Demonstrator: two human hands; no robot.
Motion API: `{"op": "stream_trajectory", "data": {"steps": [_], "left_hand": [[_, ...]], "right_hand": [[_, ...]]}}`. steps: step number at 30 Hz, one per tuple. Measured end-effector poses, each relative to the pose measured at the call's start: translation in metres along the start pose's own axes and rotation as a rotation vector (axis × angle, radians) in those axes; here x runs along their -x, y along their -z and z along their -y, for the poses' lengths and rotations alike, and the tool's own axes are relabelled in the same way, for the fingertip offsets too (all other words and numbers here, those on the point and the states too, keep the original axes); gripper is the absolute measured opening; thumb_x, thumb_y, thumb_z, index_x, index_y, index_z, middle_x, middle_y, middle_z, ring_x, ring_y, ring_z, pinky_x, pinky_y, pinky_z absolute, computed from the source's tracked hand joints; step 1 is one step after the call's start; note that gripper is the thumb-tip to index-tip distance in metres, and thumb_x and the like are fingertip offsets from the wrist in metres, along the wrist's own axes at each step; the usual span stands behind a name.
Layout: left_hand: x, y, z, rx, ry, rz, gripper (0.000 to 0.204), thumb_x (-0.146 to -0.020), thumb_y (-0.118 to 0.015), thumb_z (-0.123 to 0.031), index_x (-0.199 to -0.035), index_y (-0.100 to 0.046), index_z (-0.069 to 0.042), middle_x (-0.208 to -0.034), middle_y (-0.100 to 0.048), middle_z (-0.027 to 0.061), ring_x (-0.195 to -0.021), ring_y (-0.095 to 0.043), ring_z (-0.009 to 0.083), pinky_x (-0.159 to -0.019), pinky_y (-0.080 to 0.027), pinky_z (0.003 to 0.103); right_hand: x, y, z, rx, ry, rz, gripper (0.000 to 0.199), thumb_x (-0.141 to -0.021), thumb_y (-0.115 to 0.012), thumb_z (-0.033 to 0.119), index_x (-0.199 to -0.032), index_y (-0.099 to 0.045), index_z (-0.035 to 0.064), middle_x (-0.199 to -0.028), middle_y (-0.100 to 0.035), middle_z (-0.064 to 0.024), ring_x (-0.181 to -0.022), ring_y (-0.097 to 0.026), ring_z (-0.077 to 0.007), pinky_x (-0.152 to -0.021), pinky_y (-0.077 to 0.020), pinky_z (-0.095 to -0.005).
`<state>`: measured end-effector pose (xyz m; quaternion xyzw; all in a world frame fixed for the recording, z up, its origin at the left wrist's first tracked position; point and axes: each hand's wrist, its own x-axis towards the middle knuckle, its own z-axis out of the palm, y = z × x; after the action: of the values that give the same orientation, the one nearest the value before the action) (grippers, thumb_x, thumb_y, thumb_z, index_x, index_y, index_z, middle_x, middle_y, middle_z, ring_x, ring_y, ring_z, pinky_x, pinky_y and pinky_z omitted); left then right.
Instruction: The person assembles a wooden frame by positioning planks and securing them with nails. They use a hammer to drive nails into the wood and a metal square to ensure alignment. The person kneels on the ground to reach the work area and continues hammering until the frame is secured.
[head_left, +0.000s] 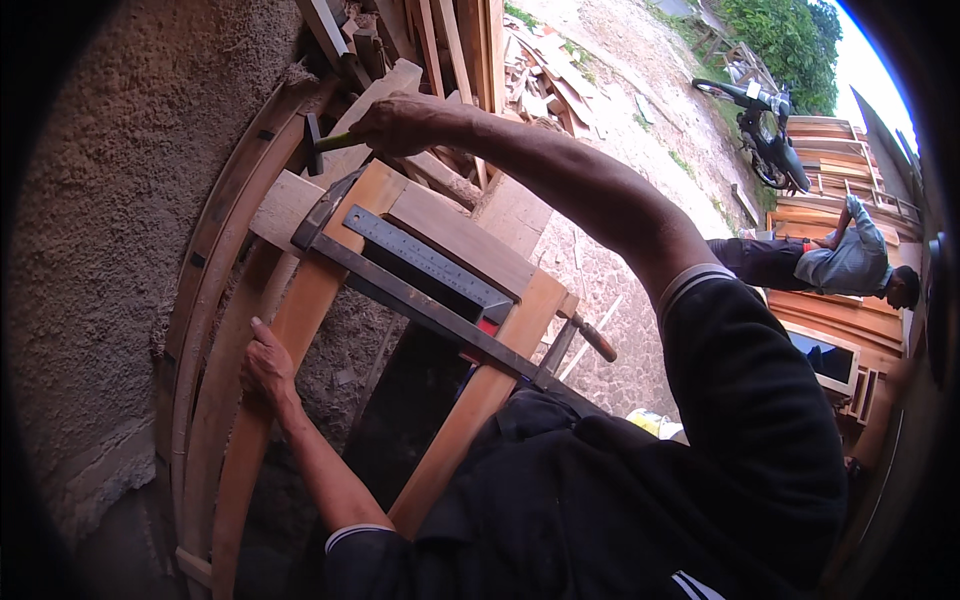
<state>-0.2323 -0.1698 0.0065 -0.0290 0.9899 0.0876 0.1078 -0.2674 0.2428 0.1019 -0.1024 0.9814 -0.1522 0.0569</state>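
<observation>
Crosswise on smooth timber [310, 310], metal clamp [420, 301].

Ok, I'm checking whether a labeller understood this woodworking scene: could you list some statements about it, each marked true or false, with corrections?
1. The bare right hand holds a dark-headed hammer with a yellow-green handle. True.
2. The bare left hand holds a silver metal square. False: it is on a long brown wooden side rail.
3. A long dark metal bar clamp spans the brown wooden frame. True.
4. The silver metal square lies on the ground. False: it lies across the frame.
5. A dark motorcycle stands in the background. True.
</observation>
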Motion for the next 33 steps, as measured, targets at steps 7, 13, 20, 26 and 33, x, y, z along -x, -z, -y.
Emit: {"op": "stream_trajectory", "data": {"steps": [7, 13, 20, 26, 33], "left_hand": [[0.001, 0.004, -0.006, -0.022, 0.035, 0.018, 0.086, -0.104, -0.024, -0.065, -0.104, -0.076, 0.004, -0.109, -0.070, 0.0318, -0.108, -0.065, 0.0520, -0.097, -0.048, 0.058], [-0.009, -0.011, 0.009, -0.009, 0.030, 0.010, 0.073, -0.105, -0.030, -0.061, -0.121, -0.068, -0.001, -0.124, -0.064, 0.0287, -0.120, -0.058, 0.0494, -0.105, -0.043, 0.058], [-0.044, -0.028, 0.037, 0.011, 0.072, 0.125, 0.065, -0.106, -0.036, -0.057, -0.141, -0.060, -0.008, -0.141, -0.058, 0.0251, -0.134, -0.051, 0.0465, -0.113, -0.038, 0.059], [-0.030, -0.024, 0.027, -0.058, 0.004, -0.102, 0.077, -0.104, -0.028, -0.063, -0.121, -0.069, 0.001, -0.124, -0.065, 0.0296, -0.120, -0.059, 0.0500, -0.104, -0.043, 0.059], [-0.018, -0.018, 0.011, -0.070, -0.026, -0.180, 0.087, -0.103, -0.024, -0.066, -0.111, -0.073, 0.006, -0.115, -0.069, 0.0323, -0.113, -0.063, 0.0522, -0.099, -0.047, 0.059]], "right_hand": [[0.221, -0.038, 0.023, -0.428, -0.575, -0.177, 0.034, -0.098, -0.059, 0.030, -0.110, -0.069, 0.0005, -0.094, -0.069, -0.0202, -0.085, -0.068, -0.0350, -0.076, -0.0524, -0.0461], [0.370, -0.077, 0.099, -1.471, -1.143, -0.545, 0.022, -0.104, -0.055, 0.022, -0.120, -0.049, 0.0082, -0.084, -0.053, 0.0000, -0.059, -0.048, -0.0049, -0.045, -0.0432, -0.0232], [0.416, -0.135, 0.174, -2.044, -1.289, -1.152, 0.024, -0.109, -0.046, 0.017, -0.133, -0.045, 0.0147, -0.087, -0.053, 0.0000, -0.053, -0.042, -0.0045, -0.040, -0.0369, -0.0205], [0.422, -0.150, 0.202, -2.012, -1.227, -1.303, 0.052, -0.109, -0.043, 0.015, -0.158, -0.030, 0.0192, -0.087, -0.054, -0.0014, -0.051, -0.042, -0.0054, -0.039, -0.0394, -0.0209], [0.450, -0.157, 0.197, -1.866, -1.253, -1.471, 0.062, -0.108, -0.041, 0.014, -0.166, -0.018, 0.0228, -0.085, -0.052, -0.0032, -0.050, -0.044, -0.0053, -0.039, -0.0416, -0.0222]]}}
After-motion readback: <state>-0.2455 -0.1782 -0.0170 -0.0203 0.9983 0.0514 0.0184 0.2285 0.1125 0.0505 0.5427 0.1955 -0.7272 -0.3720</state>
